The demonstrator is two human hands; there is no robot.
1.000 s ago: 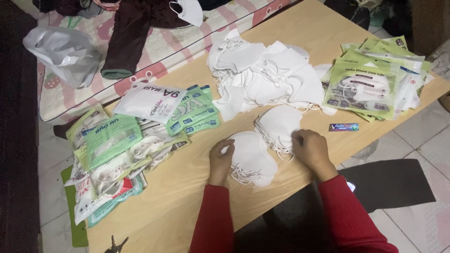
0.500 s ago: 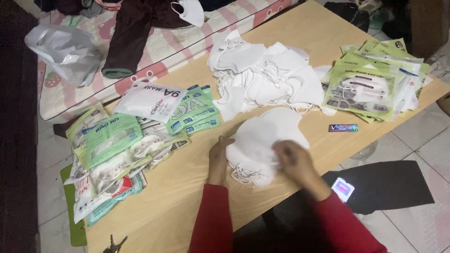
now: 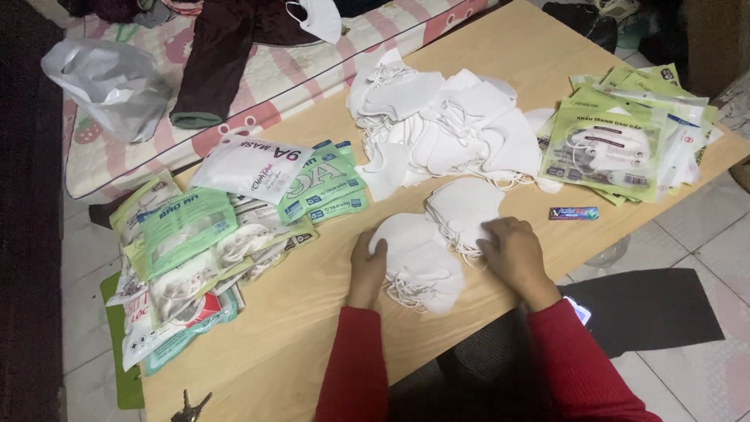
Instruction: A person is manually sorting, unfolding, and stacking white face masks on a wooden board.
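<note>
On the wooden table (image 3: 539, 70) lie two small stacks of white face masks. My left hand (image 3: 367, 268) rests against the left edge of the nearer stack (image 3: 418, 258), fingers curled on it. My right hand (image 3: 514, 254) lies flat on the table, its fingers touching the right side of the second stack (image 3: 465, 207), which sits just behind. Both arms wear red sleeves.
A big loose heap of white masks (image 3: 445, 129) lies further back. Green and white mask packets are piled at the left (image 3: 226, 227) and at the right (image 3: 625, 141). A small blue wrapper (image 3: 573, 212) lies near the right front edge. A bed with clothes and a plastic bag (image 3: 109, 82) stands beyond.
My right hand had carried a mask over the near stack; it has now moved back right and rests beside the second stack. My left hand stays at the near stack's left edge.
</note>
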